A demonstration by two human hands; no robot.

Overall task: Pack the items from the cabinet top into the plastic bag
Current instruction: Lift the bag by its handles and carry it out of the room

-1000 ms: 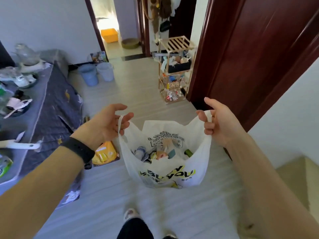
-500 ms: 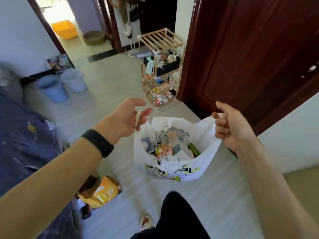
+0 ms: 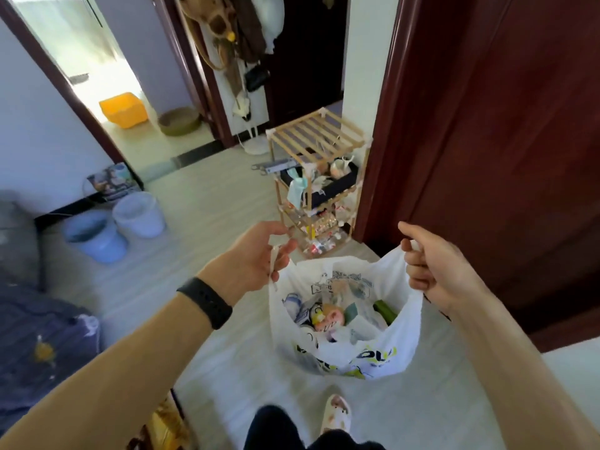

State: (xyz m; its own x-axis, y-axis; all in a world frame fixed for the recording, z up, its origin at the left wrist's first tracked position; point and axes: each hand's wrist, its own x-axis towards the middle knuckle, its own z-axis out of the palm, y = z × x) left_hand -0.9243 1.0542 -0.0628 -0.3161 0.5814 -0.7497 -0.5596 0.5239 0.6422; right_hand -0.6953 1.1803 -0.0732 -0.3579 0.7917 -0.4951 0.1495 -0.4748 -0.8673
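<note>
Since half a second ago I am turning further right. The grey cloth-covered cabinet top (image 3: 35, 336) is sliding away to the lower left edge, and the plastic bag (image 3: 383, 349) is now hanging lower right of centre.

Nearest me, at the bottom edge, my slippered foot (image 3: 336, 414) is stepping forward under the bag. My left hand (image 3: 256, 258), with the black wristband (image 3: 206, 302) behind it, is pinching one thin handle between thumb and curled fingers. My right hand (image 3: 435, 267) is closing in a fist round the other handle. Between them I am stretching the bag open in the air, clear of the floor.

The bag is hanging straight down with its mouth pointing up at me. The long axis of the mouth is running across the frame from hand to hand, the right end a little higher. Inside, small packets and bottles are lying jumbled, among them a green bottle (image 3: 384, 311) against the right wall.

I judge that the packing is at or near its end and I am carrying the load off. The cabinet top is nearly out of view, so I cannot tell if anything is waiting there. Next I should be bringing the two handles together while keeping the mouth up, so nothing tips out.

Beyond the bag a wooden rack (image 3: 316, 141) is standing by the dark red door (image 3: 487, 157). Farther left, two buckets (image 3: 136, 216) are sitting by the wall.
</note>
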